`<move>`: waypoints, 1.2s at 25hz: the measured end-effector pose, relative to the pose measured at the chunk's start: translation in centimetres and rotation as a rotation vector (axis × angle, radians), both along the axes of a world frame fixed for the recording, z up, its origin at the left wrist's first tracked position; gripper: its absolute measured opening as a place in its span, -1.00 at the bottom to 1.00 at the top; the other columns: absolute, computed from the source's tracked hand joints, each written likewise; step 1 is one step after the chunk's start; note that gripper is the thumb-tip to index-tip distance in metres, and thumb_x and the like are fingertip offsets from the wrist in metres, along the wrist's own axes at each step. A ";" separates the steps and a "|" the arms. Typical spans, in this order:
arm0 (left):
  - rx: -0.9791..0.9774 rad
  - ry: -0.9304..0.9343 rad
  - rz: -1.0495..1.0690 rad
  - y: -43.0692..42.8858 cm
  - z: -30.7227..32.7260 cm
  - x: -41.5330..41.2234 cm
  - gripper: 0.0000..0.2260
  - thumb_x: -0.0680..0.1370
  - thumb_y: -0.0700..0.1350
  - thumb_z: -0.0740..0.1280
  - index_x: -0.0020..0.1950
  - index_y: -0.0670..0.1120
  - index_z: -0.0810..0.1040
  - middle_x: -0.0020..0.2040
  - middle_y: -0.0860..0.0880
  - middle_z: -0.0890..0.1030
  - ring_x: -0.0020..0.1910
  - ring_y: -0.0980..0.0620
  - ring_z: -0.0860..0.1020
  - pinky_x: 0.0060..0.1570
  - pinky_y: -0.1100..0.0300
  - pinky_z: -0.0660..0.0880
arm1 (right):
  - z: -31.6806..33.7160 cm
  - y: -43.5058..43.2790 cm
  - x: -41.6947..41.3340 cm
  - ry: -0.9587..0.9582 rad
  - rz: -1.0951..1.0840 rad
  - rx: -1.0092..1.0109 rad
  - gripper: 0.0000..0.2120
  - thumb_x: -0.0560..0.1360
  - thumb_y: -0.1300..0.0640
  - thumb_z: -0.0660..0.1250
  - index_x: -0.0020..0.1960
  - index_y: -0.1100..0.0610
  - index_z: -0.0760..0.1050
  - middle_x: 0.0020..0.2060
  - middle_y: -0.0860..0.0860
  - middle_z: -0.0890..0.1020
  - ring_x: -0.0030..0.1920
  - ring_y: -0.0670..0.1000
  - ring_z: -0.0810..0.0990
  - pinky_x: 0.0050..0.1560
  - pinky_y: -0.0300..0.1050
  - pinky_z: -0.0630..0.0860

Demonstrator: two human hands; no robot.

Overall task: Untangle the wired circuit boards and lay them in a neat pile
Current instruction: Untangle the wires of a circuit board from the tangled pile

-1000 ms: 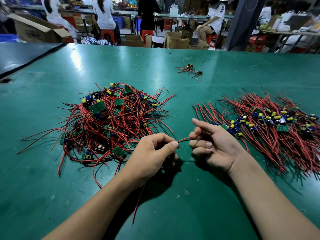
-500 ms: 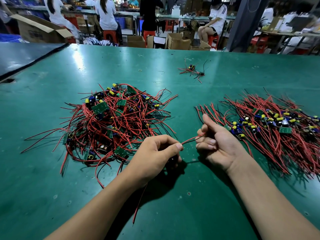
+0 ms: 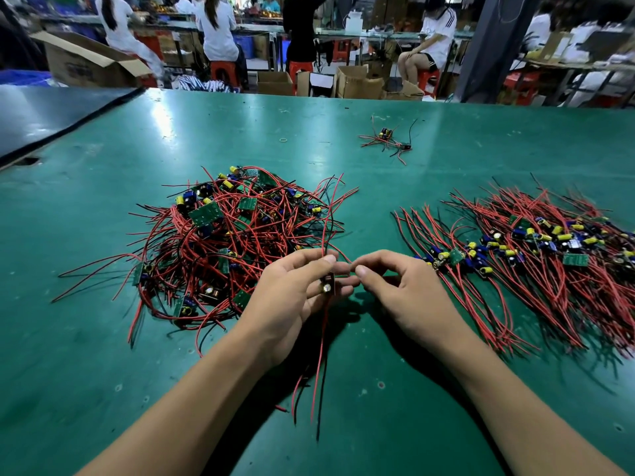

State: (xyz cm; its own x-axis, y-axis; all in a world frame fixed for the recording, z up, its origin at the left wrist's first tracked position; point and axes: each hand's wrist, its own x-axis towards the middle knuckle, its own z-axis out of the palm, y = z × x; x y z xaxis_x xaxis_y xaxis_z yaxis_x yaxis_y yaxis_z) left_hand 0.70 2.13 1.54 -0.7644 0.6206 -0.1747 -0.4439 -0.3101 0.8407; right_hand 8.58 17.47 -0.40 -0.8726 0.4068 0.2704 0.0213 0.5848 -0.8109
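here the green desk [image 3: 103, 372] carries all the work. on its left half lies the tangled heap [image 3: 233, 242]: small green boards with yellow and blue capacitors, buried in red and black leads that loop and cross in every direction. on the right half lies the neat pile [image 3: 536, 255], its boards gathered along one band and its leads fanned roughly parallel; by this layout it is judged to be the destination. the left hand [image 3: 295, 297] and the right hand [image 3: 395, 286] work between the two, nearer the person, so a board travels only a short way from heap to pile. a stray cluster [image 3: 386, 140] sits well apart at the far side. the left hand is closed around one circuit board [image 3: 327, 285], thumb pressed at its upper end, holding it clear of the desk so that the trailing leads [image 3: 320, 365] hang free toward the person. the right hand pinches, between index finger and thumb, a red lead [image 3: 345, 257] rising from that board, probably to draw it straight.
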 end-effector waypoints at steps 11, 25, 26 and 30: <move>0.073 -0.064 0.139 0.6 -0.3 0.6 -0.87 0.50 -0.21 0.40 -0.06 -0.18 0.46 -0.04 -0.20 0.68 -0.07 -0.05 0.70 -0.25 0.20 0.63 | -0.2 -1.4 0.3 0.007 0.192 0.142 -0.63 0.35 -0.12 0.59 -0.13 0.00 0.44 -0.34 -0.24 0.54 -0.42 -0.14 0.43 -0.37 -0.34 0.32; 0.054 -0.003 -0.193 -0.1 0.0 0.7 -0.76 0.45 -0.07 0.36 0.06 -0.13 0.62 -0.15 -0.12 0.67 -0.29 -0.02 0.65 -0.30 0.20 0.59 | 2.8 0.8 1.2 0.083 0.430 -1.175 -0.78 0.47 0.04 0.29 -0.31 0.09 0.46 -0.47 -0.05 0.26 -0.53 -0.10 0.12 -0.47 -0.19 0.04; 0.028 -0.023 -0.222 0.0 0.1 0.7 -0.76 0.46 -0.01 0.35 0.00 -0.15 0.63 -0.21 -0.12 0.65 -0.35 -0.01 0.63 -0.34 0.20 0.58 | 2.6 0.9 1.3 0.007 0.471 -1.142 -0.79 0.44 0.03 0.36 -0.32 0.08 0.45 -0.49 -0.05 0.27 -0.52 -0.10 0.12 -0.49 -0.21 0.04; -0.025 -0.003 -0.323 0.1 -0.3 1.0 -0.77 0.43 -0.02 0.40 -0.09 -0.18 0.57 -0.23 -0.19 0.64 -0.40 -0.04 0.62 -0.37 0.19 0.58 | 1.5 0.1 1.1 -0.225 0.403 -0.893 -0.73 0.30 -0.01 0.49 -0.31 0.04 0.40 -0.34 0.11 0.24 -0.31 0.17 0.01 -0.28 0.02 -0.04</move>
